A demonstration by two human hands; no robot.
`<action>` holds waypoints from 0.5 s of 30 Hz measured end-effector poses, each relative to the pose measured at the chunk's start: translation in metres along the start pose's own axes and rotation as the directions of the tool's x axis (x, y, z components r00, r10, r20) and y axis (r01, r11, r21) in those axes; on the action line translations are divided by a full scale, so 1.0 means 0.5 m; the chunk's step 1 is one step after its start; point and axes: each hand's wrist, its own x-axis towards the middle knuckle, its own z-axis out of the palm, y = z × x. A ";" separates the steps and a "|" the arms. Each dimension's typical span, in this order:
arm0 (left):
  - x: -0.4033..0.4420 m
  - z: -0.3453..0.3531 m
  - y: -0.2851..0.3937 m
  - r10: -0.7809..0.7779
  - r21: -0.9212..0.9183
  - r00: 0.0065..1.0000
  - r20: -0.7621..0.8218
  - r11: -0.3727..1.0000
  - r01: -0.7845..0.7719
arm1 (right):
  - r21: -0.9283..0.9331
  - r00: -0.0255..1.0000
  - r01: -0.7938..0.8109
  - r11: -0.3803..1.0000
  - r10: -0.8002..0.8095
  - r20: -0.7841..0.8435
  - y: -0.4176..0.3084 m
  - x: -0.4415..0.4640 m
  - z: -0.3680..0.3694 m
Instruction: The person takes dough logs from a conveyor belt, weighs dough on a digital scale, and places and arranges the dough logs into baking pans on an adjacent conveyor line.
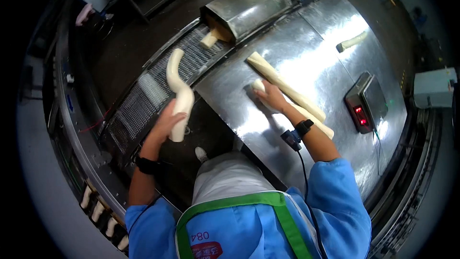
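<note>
My left hand [167, 121] is wrapped round a bent, pale dough roll [183, 97] and holds it up beside the mesh conveyor [139, 100]. On the steel table [249, 110], my right hand [273, 98] curls over the near end of another dough roll [259, 85]; part of that roll is hidden by the hand and forearm. Just beyond it lies a long dough roll [282, 80], stretched out along the table. A further piece of dough [209, 40] pokes from the metal housing [249, 12] onto the conveyor.
A scale [366, 103] with red digits stands on the table to the right, its cable hanging down. Farther back lies a short dough piece [353, 41] with a dark end. Several pale pieces [98, 211] sit in slots at lower left. A grey cabinet [435, 88] is at far right.
</note>
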 end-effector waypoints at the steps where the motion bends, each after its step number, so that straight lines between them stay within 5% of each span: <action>1: 0.019 0.035 -0.004 0.115 0.044 0.988 0.106 0.992 -0.120 | 0.182 0.996 0.017 0.983 0.000 -0.089 -0.014 -0.013 -0.019; 4: 0.062 0.188 0.014 0.110 0.125 0.952 0.287 0.981 -0.151 | 0.624 0.957 -0.179 0.760 0.281 -0.068 -0.037 -0.070 -0.118; 5: 0.091 0.238 -0.039 0.179 0.060 0.944 0.276 0.977 -0.203 | 0.667 0.957 -0.103 0.738 0.256 -0.136 -0.042 -0.096 -0.152; 8: 0.120 0.367 -0.019 0.057 0.057 0.880 0.472 0.994 -0.095 | 0.525 0.883 -0.047 0.850 0.281 -0.375 -0.053 -0.177 -0.289; 10: 0.144 0.434 -0.052 0.075 0.310 0.836 0.543 0.908 -0.283 | 0.471 0.794 0.041 0.881 0.258 -0.551 -0.048 -0.220 -0.404; 15: 0.154 0.537 -0.100 0.092 0.371 0.884 0.458 0.884 -0.284 | 0.164 0.449 -0.012 0.986 0.152 -0.881 -0.006 -0.263 -0.684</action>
